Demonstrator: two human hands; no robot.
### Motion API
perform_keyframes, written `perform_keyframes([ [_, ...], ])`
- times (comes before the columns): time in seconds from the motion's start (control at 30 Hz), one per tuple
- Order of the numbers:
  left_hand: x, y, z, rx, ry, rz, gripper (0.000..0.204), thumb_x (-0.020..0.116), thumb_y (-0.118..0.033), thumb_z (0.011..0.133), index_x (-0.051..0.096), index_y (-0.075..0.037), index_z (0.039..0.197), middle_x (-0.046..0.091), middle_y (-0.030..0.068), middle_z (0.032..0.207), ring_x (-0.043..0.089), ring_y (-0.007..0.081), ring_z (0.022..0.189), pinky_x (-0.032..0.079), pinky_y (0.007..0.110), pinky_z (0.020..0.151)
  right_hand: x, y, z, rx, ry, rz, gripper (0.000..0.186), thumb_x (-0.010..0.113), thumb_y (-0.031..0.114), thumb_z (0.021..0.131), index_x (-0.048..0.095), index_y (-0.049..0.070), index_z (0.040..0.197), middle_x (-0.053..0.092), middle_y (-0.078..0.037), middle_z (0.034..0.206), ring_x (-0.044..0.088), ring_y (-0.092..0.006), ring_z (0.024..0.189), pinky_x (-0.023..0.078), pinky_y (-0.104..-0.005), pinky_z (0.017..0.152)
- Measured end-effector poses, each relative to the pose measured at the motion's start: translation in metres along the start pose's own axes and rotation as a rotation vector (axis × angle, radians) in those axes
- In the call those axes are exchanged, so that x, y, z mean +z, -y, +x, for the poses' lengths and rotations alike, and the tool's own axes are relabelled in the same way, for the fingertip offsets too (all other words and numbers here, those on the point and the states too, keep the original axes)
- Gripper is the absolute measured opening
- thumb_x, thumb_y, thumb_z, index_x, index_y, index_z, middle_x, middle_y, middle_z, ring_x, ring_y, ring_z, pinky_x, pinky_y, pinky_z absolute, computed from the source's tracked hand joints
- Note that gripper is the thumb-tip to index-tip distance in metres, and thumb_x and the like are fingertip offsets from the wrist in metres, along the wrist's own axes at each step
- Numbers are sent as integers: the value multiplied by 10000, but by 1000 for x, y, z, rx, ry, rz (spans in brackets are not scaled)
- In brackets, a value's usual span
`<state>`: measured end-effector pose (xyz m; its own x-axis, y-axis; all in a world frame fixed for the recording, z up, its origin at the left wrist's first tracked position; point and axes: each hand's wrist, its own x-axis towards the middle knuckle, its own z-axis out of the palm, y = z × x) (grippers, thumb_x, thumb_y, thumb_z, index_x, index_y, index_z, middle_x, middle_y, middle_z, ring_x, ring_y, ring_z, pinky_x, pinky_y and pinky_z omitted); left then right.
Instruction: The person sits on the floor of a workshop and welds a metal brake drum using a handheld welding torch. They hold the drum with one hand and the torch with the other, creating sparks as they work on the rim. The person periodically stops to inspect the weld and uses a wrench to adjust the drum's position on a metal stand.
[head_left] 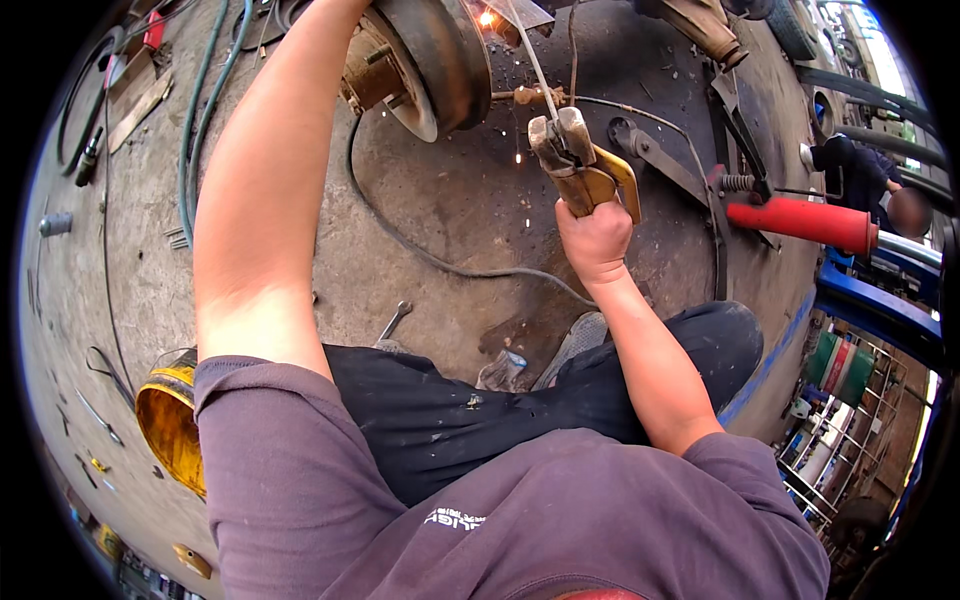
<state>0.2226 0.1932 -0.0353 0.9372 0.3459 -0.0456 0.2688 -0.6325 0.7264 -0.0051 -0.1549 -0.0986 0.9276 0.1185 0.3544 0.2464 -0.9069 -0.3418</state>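
My right hand (597, 240) is closed around a welding electrode holder (575, 165) with worn jaws and a yellow lever. A thin welding rod (536, 62) is clamped in the jaws and runs up toward a metal part at the top edge. A bright orange glow (487, 18) shows near there, and sparks drop below it. My left forearm (265, 180) reaches up past a rusty brake drum (445, 60) with a hub and studs. The left hand itself lies beyond the top edge.
A black cable (430, 258) curves across the stained floor. A wrench (397, 318) lies near my knees, a yellow bucket (168, 430) to the left. On the right are a red jack cylinder (805, 222), a metal arm (665, 165) and another person (850, 165). Hoses (205, 110) run upper left.
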Motion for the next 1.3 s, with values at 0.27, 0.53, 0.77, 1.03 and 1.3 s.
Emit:
perform_keyframes([
  [0.27,-3,-4,-3,-18,10,10,471,669,-456,755,776,-99,1044,755,164,1066,715,310,1027,542,391,917,7,-10,-9,26,77,-54,327,848,209,678,672,1,861,661,-205,773,665,-418,721,549,-460,667],
  [0.53,-4,-6,-5,-46,6,12,485,680,-475,761,774,-97,1049,755,165,1068,710,305,1044,535,386,930,10,-9,-5,-24,77,-63,333,854,198,677,658,-2,856,663,-206,779,672,-418,733,557,-458,679],
  [0.77,-4,-5,-5,-19,5,-2,481,681,-464,757,772,-89,1043,754,171,1059,712,303,1033,537,380,920,9,-5,-1,-8,101,-92,332,842,192,689,656,-5,880,666,-209,787,675,-416,743,557,-458,684],
  [1.03,8,17,14,39,-29,-42,346,679,-409,809,775,-92,906,760,147,927,731,289,907,553,397,825,13,-5,-1,19,137,-119,353,838,210,700,657,-2,915,679,-213,808,688,-410,765,566,-452,698],
  [1.3,13,13,15,4,-33,-19,363,698,-445,834,780,-92,853,754,141,848,733,284,834,558,405,771,13,-10,-5,56,221,-171,446,866,247,687,648,-23,968,692,-219,857,700,-398,795,572,-450,724],
])
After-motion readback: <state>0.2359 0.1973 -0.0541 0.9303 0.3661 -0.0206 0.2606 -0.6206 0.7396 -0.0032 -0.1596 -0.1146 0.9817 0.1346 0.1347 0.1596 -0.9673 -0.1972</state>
